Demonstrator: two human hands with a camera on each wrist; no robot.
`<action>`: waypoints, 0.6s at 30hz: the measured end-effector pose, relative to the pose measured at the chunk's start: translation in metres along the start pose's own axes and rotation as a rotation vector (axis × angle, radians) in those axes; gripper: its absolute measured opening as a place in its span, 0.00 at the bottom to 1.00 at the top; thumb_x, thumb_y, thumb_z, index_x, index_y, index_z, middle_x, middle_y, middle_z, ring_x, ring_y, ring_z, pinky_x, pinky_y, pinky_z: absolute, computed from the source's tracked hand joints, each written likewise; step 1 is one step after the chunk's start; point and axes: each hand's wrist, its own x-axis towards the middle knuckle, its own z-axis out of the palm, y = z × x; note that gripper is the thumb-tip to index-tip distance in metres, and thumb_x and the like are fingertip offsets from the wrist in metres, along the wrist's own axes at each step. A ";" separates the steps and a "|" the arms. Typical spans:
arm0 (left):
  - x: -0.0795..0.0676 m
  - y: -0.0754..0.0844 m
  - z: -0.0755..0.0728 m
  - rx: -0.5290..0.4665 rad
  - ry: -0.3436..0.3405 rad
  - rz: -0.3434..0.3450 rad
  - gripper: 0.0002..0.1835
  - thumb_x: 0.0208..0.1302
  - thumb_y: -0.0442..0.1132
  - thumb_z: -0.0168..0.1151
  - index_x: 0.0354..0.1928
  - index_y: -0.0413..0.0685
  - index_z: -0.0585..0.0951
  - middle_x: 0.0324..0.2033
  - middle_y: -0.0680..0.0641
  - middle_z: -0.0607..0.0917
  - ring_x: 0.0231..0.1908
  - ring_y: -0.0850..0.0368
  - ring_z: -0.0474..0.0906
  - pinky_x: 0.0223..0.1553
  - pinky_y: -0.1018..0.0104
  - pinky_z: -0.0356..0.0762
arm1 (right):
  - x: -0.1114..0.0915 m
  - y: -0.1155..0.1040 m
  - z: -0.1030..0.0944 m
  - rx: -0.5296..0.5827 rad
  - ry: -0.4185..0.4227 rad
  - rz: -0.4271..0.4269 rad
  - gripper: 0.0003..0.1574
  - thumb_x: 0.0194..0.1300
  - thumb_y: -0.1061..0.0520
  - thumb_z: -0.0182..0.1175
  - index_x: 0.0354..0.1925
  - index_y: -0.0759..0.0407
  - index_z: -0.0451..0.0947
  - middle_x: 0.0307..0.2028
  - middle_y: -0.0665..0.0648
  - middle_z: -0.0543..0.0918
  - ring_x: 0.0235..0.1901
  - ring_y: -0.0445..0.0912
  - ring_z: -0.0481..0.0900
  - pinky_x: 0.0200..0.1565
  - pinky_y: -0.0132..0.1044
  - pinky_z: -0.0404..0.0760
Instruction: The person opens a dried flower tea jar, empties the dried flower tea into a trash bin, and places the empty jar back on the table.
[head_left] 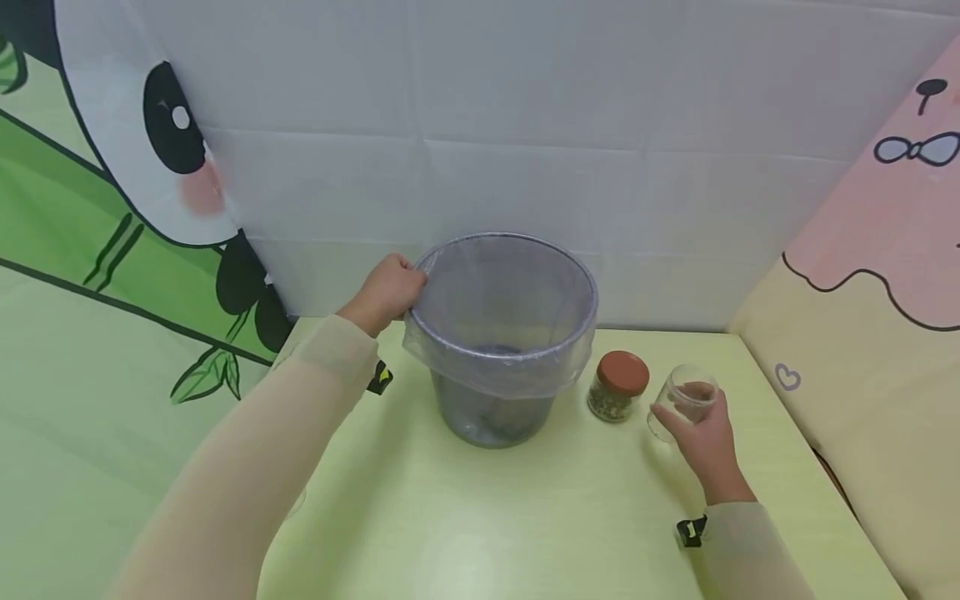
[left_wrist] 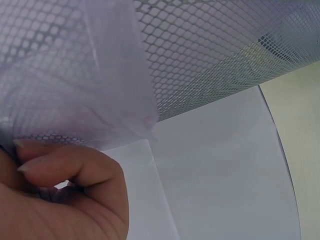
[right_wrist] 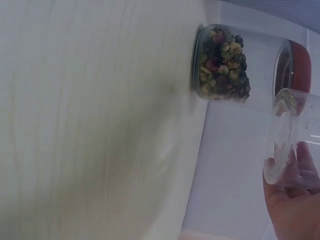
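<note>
A mesh wastebasket point(head_left: 491, 417) with a thin translucent plastic bag point(head_left: 517, 375) folded over its rim stands near the back of the table. My left hand point(head_left: 390, 287) grips the left side of the rim, fingers curled over the bag's edge; the left wrist view shows these bent fingers point(left_wrist: 75, 165) close up against the bag. On the right, my right hand point(head_left: 705, 433) holds a clear glass point(head_left: 678, 392) just above the table. Left of that glass stands a lidded jar point(head_left: 618, 386), its dried flower buds point(right_wrist: 225, 65) visible through the side.
The pale yellow-green table point(head_left: 480, 517) has its back edge against a white cloth wall point(head_left: 525, 183). Printed cloth hangs on both sides: a green cartoon panel point(head_left: 135, 250) to the left, a pink and cream one point(head_left: 885, 242) to the right.
</note>
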 end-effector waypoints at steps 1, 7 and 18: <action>0.000 0.000 0.000 0.001 0.000 0.000 0.09 0.76 0.40 0.44 0.46 0.40 0.66 0.44 0.40 0.71 0.39 0.49 0.73 0.36 0.59 0.78 | 0.004 0.001 0.000 0.008 0.003 0.014 0.48 0.66 0.46 0.72 0.68 0.59 0.54 0.61 0.53 0.69 0.64 0.56 0.71 0.51 0.28 0.73; 0.000 -0.002 -0.001 -0.008 0.004 -0.001 0.11 0.77 0.41 0.44 0.49 0.40 0.66 0.44 0.40 0.72 0.38 0.50 0.74 0.37 0.59 0.78 | 0.026 0.012 0.000 0.018 0.040 0.077 0.49 0.64 0.44 0.73 0.68 0.58 0.54 0.63 0.58 0.68 0.66 0.57 0.69 0.59 0.45 0.71; 0.000 0.000 0.001 0.001 0.010 -0.005 0.12 0.76 0.41 0.45 0.51 0.39 0.66 0.46 0.40 0.72 0.41 0.49 0.74 0.38 0.58 0.80 | 0.046 0.036 0.002 0.020 0.048 0.108 0.50 0.65 0.43 0.73 0.69 0.56 0.52 0.64 0.59 0.66 0.66 0.56 0.67 0.54 0.37 0.72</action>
